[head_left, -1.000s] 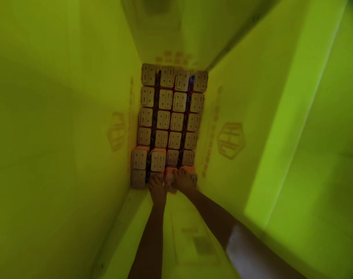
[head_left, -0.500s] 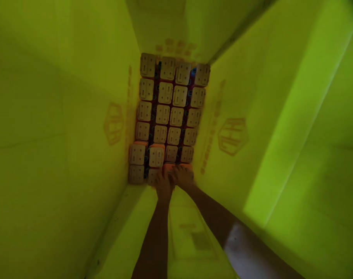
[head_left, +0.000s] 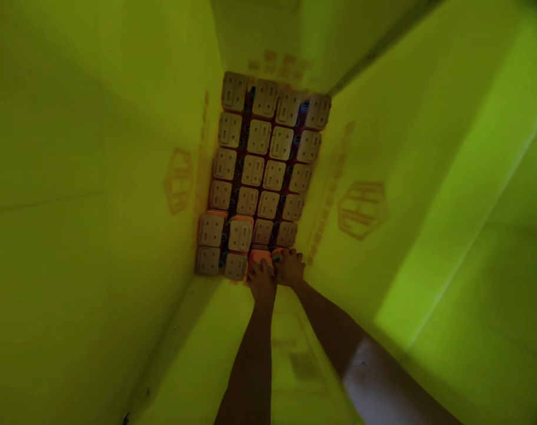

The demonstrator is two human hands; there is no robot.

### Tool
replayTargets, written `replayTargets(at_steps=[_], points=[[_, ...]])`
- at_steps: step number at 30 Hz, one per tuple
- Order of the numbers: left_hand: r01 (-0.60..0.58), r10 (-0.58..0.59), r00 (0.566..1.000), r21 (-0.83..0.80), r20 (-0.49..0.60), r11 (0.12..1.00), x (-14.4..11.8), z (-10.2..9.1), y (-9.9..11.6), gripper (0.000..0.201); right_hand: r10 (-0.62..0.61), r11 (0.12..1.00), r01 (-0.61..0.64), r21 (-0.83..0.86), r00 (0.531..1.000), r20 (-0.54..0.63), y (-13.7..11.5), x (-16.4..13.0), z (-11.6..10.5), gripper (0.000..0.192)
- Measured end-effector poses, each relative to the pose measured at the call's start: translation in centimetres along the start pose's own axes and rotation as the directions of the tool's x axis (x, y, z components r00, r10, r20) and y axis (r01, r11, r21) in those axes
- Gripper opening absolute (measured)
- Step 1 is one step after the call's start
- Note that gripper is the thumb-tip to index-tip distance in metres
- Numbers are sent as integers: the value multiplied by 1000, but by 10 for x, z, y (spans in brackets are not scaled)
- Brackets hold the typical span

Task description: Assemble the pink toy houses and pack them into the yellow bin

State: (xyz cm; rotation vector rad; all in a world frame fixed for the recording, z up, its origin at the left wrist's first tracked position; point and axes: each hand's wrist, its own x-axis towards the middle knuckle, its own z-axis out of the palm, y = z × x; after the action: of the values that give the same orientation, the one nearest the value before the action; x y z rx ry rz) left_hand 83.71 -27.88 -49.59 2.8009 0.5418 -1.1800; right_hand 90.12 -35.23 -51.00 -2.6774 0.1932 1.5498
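Reaching to the bottom of the yellow-green box, the left hand had moved within the last second from a pale block by the box's near wall to the orange block right of it. The right hand had shifted toward the box's near-right corner, over a second orange block. That uncovered the pale block and gave each hand its own block. Left fingers lay spread, right ones bent; in such dimness, whether either gripped could not be told.
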Motion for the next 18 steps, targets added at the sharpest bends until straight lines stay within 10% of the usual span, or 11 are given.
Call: replayTargets(at_steps=[12,18], points=[[1,6,996,-68,90,998,-13,-51,9,55,61,994,-72,87,990,129,6,43,-85,38],[45,-43,996,-24,80,999,0,-43,0,55,75,992,-88,89,988,139,6,42,-81,36]])
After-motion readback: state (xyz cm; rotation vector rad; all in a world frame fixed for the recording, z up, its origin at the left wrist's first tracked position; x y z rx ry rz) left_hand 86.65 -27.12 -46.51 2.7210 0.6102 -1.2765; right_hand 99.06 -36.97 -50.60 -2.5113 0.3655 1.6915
